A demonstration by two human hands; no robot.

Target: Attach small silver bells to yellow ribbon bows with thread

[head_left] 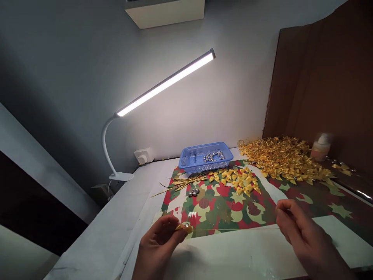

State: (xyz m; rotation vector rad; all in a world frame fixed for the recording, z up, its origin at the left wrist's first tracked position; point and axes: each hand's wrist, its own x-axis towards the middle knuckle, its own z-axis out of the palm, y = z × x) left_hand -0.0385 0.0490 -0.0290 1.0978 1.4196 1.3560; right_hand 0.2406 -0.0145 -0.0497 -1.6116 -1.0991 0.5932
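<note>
My left hand (159,243) pinches a small gold ribbon bow with a silver bell (184,227) near the front of the table. A thin gold string (233,229) runs from it to my right hand (303,237), whose fingertips are pinched on its other end, pulled taut. Both hands hover over white paper (241,256) and the red, green and cream patterned sheet (227,206). Loose gold bows (236,179) lie further back on that sheet, with cut gold strings (183,182) and a few silver bells (194,192) to their left.
A blue plastic basket (204,157) holding silver bells sits at the back. A large heap of gold bows (285,157) lies at the right before a brown board (323,77). A lit white clamp lamp (166,83) arches over the table; a bottle (320,147) stands far right.
</note>
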